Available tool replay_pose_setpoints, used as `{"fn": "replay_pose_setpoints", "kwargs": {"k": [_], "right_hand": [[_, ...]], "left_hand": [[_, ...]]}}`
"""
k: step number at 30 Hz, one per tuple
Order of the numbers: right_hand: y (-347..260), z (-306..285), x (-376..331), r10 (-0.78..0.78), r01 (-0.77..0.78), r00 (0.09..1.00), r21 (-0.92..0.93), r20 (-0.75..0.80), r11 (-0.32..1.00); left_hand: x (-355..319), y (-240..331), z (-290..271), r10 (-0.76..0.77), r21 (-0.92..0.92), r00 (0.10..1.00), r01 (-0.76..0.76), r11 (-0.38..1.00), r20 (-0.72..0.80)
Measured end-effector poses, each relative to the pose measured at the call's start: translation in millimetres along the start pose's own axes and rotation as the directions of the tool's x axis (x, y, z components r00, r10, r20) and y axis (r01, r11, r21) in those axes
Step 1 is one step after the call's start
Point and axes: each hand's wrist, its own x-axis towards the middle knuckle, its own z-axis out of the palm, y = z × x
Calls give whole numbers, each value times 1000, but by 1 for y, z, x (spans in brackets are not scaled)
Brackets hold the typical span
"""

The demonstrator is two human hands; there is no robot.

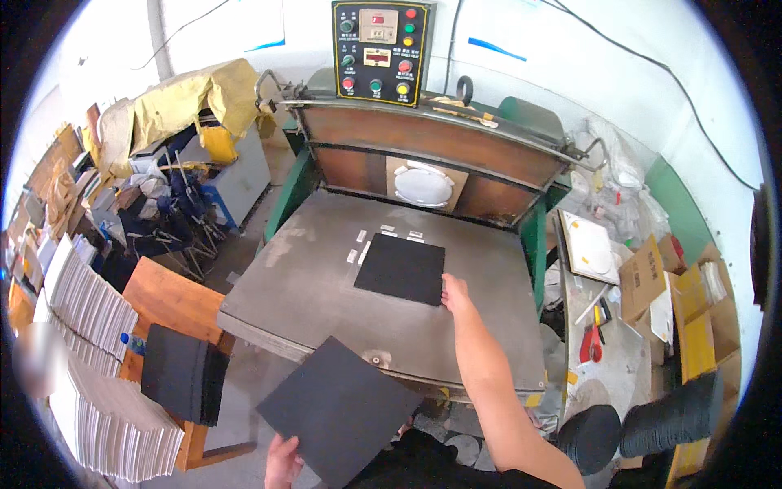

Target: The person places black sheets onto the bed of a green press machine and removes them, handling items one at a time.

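My left hand, low in the view, grips a black square sheet by its near left corner. That sheet is held tilted in front of the grey press bed. Another black square sheet lies flat on the bed, beside several small white markers. My right hand reaches over the bed and pinches this sheet's right edge; the fingers underneath are partly hidden. Behind the bed, the press's raised brown plate carries a white round scalloped die.
A control panel with coloured buttons tops the press. At left, a stack of black sheets sits on a wooden table beside tall piles of pale sheets. At right, a bench holds red-handled scissors and black round discs.
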Motion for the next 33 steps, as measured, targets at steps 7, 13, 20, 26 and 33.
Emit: {"fn": "replay_pose_setpoints", "kwargs": {"k": [7, 13, 20, 26, 33], "right_hand": [[-15, 14, 64, 337, -338, 929, -22, 153, 941], [-64, -50, 69, 135, -270, 868, 228, 477, 935], [-82, -194, -36, -253, 70, 934, 564, 253, 823], [-24, -289, -153, -111, 135, 991, 533, -77, 835], [30, -290, -233, -88, 221, 963, 557, -254, 801]], "left_hand": [[49, -16, 77, -72, 54, 993, 77, 996, -91], [153, -50, 162, -208, 87, 978, 205, 975, 26], [330, -106, 272, -108, 115, 988, 120, 986, -111], [388, -102, 261, -210, 148, 969, 228, 962, -131], [353, -134, 307, 422, 906, 846, -407, 114, 326]]}}
